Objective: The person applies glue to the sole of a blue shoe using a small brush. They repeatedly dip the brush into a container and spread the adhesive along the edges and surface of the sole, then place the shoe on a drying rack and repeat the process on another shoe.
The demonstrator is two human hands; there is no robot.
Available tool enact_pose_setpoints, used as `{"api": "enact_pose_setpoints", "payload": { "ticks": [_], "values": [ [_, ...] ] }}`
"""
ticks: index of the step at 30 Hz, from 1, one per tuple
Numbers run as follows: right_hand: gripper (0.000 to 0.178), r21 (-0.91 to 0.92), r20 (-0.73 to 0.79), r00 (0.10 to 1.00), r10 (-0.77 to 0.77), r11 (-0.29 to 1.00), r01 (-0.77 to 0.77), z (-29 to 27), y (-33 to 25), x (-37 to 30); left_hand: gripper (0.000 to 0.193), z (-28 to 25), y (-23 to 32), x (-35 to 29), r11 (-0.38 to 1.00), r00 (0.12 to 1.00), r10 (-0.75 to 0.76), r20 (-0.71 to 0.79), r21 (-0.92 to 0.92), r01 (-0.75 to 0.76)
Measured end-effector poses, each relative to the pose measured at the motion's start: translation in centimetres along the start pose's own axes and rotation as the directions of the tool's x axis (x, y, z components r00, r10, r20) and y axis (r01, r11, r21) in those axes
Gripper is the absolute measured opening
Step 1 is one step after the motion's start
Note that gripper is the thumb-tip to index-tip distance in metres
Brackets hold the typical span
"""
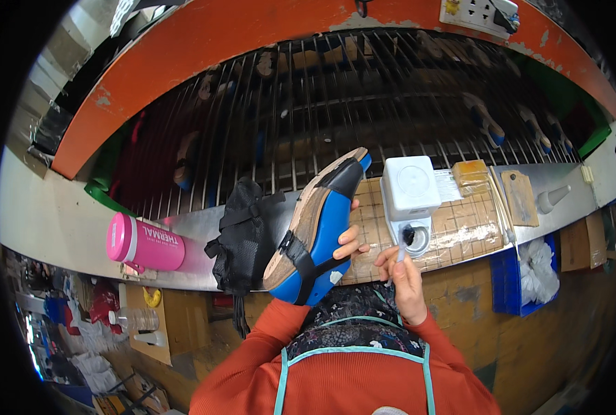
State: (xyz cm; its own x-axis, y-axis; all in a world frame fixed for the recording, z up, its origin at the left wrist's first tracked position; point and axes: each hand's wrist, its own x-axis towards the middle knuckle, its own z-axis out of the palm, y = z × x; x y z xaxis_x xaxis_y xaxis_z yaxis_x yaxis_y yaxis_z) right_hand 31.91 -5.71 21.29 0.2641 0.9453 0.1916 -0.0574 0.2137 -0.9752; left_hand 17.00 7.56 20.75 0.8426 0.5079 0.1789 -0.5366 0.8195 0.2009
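My left hand point(350, 245) grips a wedge sandal point(306, 218) with a cork-coloured sole and black straps. The sandal is fitted on a blue shoe last point(332, 218) and tilted on its side, toe away from me. Between the fingertips of my right hand point(406, 283) is a small brush point(409, 236) with dark bristles and a pale handle. Its bristles are at the round opening of a white plastic dispenser point(410, 185); whether they touch liquid I cannot tell. The dispenser stands on a cardboard sheet wrapped in clear tape point(463, 232).
Left of the sandal lie a black mesh bag point(242, 238) and a pink thermal mug point(145, 242). A yellowish block point(470, 172), thin sticks and a grey nozzle point(553, 198) are to the right. Beyond is a metal rod rack point(287, 124) carrying several shoes. A blue bin point(507, 283) stands below.
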Motion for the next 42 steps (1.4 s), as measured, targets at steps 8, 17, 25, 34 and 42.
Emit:
{"api": "enact_pose_setpoints", "payload": {
  "ticks": [8, 17, 25, 34, 42],
  "values": [
    [0.038, 0.005, 0.062, 0.997, -0.037, 0.999, 0.037, 1.2, 0.6, -0.3, 0.080, 0.9, 0.5, 0.0, 0.991, 0.992, 0.073, -0.107, 0.123, -0.060],
    [0.064, 0.269, 0.233, 0.968, -0.099, 0.963, 0.034, 2.3, 0.6, 0.3, 0.085, -4.3, 1.6, 0.1, 0.995, 0.982, 0.099, -0.163, 0.025, -0.097],
    [0.059, 0.314, -0.033, 0.990, -0.139, 0.939, 0.142, 0.8, -1.3, 3.8, 0.092, -1.4, 0.2, 3.0, 0.754, 0.753, 0.586, -0.299, 0.540, -0.373],
    [0.046, 0.720, -0.149, 0.979, 0.142, 0.694, 0.009, -7.4, -3.7, 8.9, 0.107, -0.1, 3.2, 4.3, 0.709, 0.994, 0.104, 0.019, 0.700, -0.087],
    [0.038, 0.526, -0.450, 0.891, 0.055, 0.823, 0.216, -16.3, -1.3, 13.5, 0.078, -8.9, 3.3, 2.3, 0.994, 0.977, 0.080, -0.197, 0.090, -0.063]
  ]
}}
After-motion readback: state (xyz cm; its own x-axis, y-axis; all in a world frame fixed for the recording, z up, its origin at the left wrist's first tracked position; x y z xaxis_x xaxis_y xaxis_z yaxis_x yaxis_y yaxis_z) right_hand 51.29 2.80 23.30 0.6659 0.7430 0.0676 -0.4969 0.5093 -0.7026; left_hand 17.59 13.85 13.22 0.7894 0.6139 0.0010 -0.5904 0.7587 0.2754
